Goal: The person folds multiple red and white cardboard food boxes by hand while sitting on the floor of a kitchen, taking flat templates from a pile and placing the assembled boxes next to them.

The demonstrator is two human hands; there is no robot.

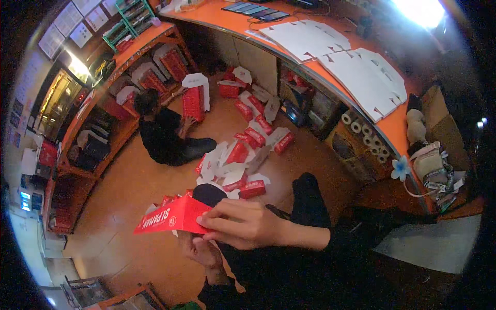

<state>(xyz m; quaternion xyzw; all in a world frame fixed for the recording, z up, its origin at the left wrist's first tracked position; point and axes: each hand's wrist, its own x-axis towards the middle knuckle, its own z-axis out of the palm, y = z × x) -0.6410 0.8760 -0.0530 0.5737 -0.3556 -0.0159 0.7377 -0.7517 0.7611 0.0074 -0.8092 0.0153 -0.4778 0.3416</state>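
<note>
A red printed cardboard box (174, 217), partly folded and bearing white writing, is held up before me. My right hand (248, 224) grips its near right edge between thumb and fingers. Below the box, my left hand (205, 252) has its fingers at the underside, partly hidden by the cardboard. On the floor past my hands lies a loose pile of red and white folded boxes (252, 188), many with white flaps raised.
A person in dark clothes (162, 135) sits on the floor by a stack of red boxes (193, 102). White cardboard sheets (364, 77) lie on the orange counter (395, 133) at right. Shelves (97, 170) with more stacks stand at left; paper rolls (355, 127) sit under the counter.
</note>
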